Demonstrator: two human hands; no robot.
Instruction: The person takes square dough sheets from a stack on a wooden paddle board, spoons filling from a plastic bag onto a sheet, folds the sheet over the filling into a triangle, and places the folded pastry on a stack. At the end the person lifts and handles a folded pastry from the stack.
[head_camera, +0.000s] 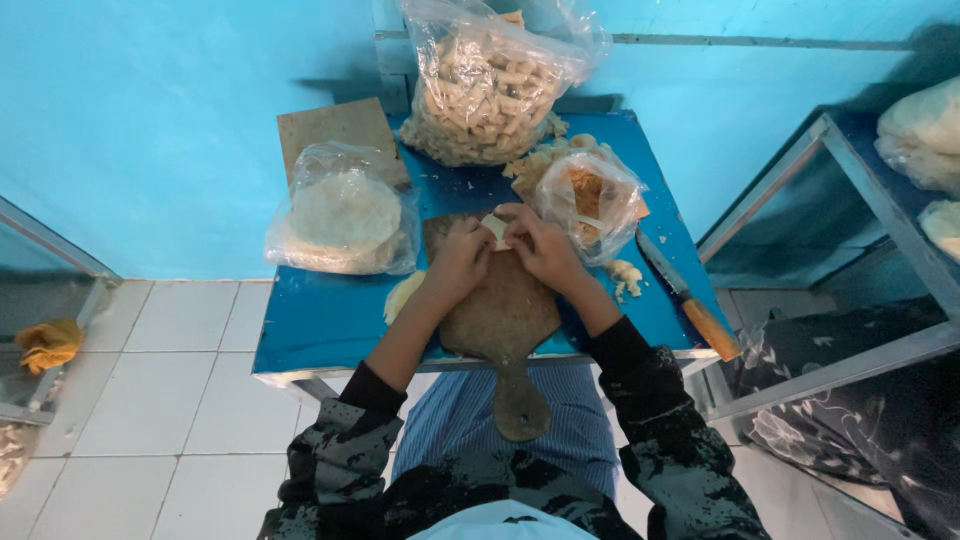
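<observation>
1. Pale dough piece (495, 230) sits at the far end of the wooden paddle board (500, 310), pinched between both hands.
2. Left hand (460, 255) and right hand (540, 245) are closed narrow on the piece, fingertips meeting.
3. Board lies on the blue bench (320, 320), its handle hanging over the near edge.
4. Bag of flat round sheets (345, 215) lies to the left, and a large bag of rolled pieces (485, 85) stands behind.
5. Knife (690, 300) lies at the right edge.
</observation>
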